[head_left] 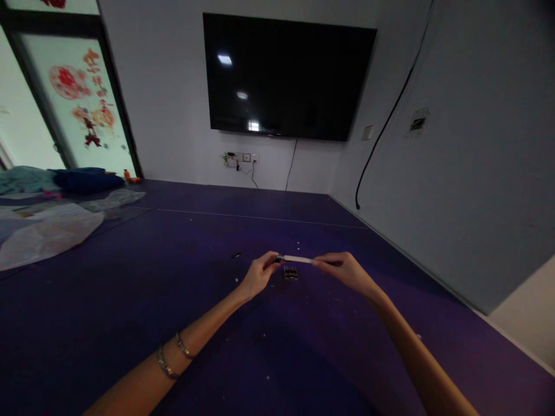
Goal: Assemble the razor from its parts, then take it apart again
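Observation:
My left hand [257, 278] is closed, pinching a small dark piece [279, 259] with a shiny edge; its kind is too small to make out. From that piece a pale narrow strip [298, 259] runs across to my right hand [342, 268], whose thumb and fingers are pinched on its other end. Whether the strip is joined to the dark piece or only touches it, I cannot tell. Just below the strip, a small dark rectangular part [291, 273] with light lines lies on the purple surface [195, 323].
A short black piece [236, 255] and several tiny white scraps lie around my hands. Clear plastic sheeting [56, 231] and a dark blue cloth [89, 179] are at the far left. A television [288, 78] hangs on the back wall, and a black cable [388, 118] dangles at the right.

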The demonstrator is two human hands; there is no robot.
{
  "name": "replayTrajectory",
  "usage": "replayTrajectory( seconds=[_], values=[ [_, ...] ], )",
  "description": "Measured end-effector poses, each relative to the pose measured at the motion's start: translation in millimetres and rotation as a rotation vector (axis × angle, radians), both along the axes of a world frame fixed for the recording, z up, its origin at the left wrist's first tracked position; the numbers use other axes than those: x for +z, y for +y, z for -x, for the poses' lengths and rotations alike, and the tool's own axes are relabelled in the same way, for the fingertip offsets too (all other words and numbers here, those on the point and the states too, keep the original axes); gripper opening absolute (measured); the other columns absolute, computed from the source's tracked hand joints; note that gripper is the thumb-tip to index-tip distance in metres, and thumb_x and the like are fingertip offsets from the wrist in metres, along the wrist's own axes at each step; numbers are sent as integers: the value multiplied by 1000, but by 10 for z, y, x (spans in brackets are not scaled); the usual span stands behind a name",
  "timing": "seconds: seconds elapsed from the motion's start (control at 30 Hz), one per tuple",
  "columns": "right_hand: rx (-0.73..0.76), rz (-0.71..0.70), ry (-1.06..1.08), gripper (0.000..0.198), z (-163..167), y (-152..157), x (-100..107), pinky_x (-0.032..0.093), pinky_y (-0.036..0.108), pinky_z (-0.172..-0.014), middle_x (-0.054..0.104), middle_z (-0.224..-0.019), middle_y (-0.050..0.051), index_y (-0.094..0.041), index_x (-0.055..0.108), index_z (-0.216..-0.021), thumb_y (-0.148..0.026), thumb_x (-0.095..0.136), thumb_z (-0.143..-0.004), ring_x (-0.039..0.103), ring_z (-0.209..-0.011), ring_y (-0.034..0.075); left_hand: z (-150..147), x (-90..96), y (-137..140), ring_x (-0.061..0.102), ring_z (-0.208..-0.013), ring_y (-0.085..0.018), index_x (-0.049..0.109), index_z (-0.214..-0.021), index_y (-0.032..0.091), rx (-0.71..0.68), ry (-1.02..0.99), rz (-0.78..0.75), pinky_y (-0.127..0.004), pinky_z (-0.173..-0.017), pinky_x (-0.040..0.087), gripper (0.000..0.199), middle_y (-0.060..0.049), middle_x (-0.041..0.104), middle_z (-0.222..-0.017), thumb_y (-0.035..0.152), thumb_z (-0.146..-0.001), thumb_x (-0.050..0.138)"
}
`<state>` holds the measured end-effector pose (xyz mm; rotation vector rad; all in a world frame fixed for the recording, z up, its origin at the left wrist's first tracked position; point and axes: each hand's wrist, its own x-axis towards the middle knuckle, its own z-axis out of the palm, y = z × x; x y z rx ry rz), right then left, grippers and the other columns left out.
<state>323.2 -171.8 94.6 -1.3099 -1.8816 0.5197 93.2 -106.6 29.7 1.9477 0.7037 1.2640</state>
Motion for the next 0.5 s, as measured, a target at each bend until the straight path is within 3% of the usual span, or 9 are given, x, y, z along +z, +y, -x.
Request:
replayTrajectory(
  seconds=[0.5],
  values=[
    [18,-29,44,22,20,-28,27,44,32,-67,70,-79,3,-25,74,-80,-40,60,-72,61,-75,22,-6,20,-16,57,-75,-15,57,-88,18,-57,-11,58,-25,-70,43,14,-1,62,-80,29,-82,51]
  ],
)
